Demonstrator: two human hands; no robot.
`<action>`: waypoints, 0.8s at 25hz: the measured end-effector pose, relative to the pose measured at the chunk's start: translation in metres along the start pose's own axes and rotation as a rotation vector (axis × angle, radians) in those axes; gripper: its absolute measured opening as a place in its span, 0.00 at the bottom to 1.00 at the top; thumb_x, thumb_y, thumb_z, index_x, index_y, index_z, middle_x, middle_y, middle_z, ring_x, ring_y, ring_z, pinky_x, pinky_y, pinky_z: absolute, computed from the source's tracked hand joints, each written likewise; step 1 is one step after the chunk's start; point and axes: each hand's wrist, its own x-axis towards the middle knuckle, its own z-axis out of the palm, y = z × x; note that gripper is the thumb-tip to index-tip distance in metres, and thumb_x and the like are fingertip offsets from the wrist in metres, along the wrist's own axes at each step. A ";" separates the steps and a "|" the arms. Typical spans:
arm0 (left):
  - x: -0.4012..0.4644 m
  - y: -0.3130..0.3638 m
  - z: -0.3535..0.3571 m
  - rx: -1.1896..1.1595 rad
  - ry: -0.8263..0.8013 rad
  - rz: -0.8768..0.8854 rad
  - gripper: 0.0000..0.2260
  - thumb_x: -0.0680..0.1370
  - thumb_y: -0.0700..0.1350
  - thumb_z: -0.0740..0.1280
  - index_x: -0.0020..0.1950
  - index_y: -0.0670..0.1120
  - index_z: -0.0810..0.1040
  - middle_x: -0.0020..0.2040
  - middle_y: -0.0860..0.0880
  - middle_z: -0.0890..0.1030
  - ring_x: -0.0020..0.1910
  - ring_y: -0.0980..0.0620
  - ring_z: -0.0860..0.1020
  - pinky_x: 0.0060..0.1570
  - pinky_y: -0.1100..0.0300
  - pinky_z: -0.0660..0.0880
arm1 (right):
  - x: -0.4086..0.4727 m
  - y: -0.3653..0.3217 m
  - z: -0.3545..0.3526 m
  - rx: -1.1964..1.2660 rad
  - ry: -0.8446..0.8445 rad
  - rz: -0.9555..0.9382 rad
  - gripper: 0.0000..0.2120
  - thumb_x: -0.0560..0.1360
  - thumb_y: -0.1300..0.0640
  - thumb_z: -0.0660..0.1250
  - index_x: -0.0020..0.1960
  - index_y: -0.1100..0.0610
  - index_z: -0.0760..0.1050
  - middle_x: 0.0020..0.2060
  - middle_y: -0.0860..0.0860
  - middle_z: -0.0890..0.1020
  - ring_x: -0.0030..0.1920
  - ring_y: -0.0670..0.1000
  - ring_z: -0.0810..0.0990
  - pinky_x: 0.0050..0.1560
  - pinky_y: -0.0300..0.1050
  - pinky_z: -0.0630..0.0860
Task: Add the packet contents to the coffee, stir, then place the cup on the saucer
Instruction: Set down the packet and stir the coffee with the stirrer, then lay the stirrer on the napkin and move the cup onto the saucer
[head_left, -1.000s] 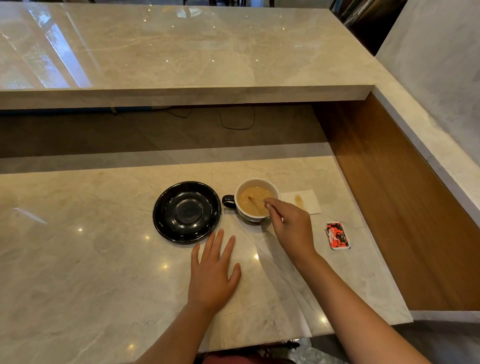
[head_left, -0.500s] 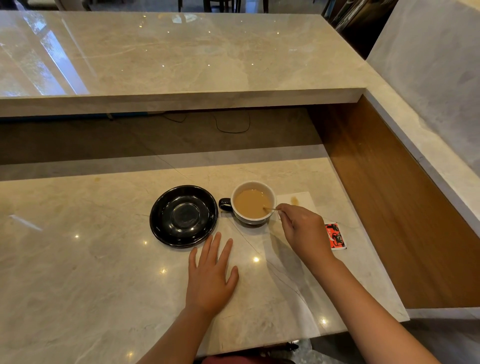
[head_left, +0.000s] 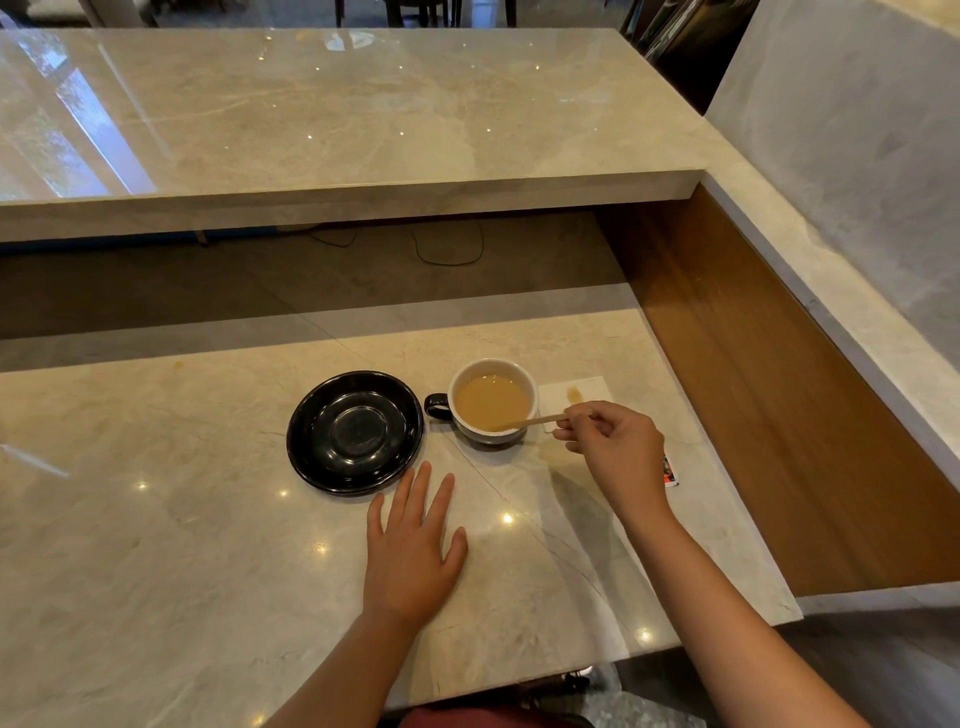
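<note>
While the left hand (head_left: 410, 551) lies flat and empty, the right hand (head_left: 613, 452) pinches the stirrer (head_left: 535, 420) over the cup (head_left: 493, 402)

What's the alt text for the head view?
Right hand holds a wooden stirrer in a white cup of milky coffee on a marble counter; left hand rests flat near an empty black saucer.

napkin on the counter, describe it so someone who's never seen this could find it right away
Start at the lower marble counter and find the white cup of milky coffee beside the black saucer. The napkin lies flat just right of the cup, behind the right hand holding the wooden stirrer. It is the only white paper square, marked by a brown stain.
</note>
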 end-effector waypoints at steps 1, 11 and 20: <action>0.000 0.000 0.000 0.000 0.004 0.002 0.26 0.77 0.58 0.51 0.74 0.53 0.55 0.76 0.47 0.55 0.73 0.50 0.48 0.69 0.48 0.42 | 0.000 -0.001 -0.004 0.050 0.032 0.044 0.08 0.74 0.66 0.63 0.41 0.61 0.80 0.34 0.57 0.84 0.38 0.51 0.85 0.38 0.41 0.82; 0.000 0.000 -0.001 0.004 -0.001 -0.002 0.26 0.77 0.59 0.49 0.74 0.54 0.55 0.76 0.47 0.55 0.73 0.50 0.49 0.69 0.47 0.42 | 0.023 0.004 -0.055 0.223 0.147 -0.010 0.09 0.74 0.66 0.63 0.43 0.57 0.80 0.38 0.57 0.84 0.38 0.47 0.85 0.39 0.35 0.81; 0.000 0.002 -0.003 -0.020 0.009 -0.005 0.27 0.76 0.59 0.50 0.74 0.53 0.57 0.76 0.47 0.55 0.73 0.51 0.48 0.69 0.46 0.44 | 0.033 0.053 -0.066 -0.648 -0.099 -0.824 0.10 0.74 0.60 0.63 0.50 0.61 0.80 0.40 0.56 0.86 0.37 0.54 0.84 0.37 0.45 0.81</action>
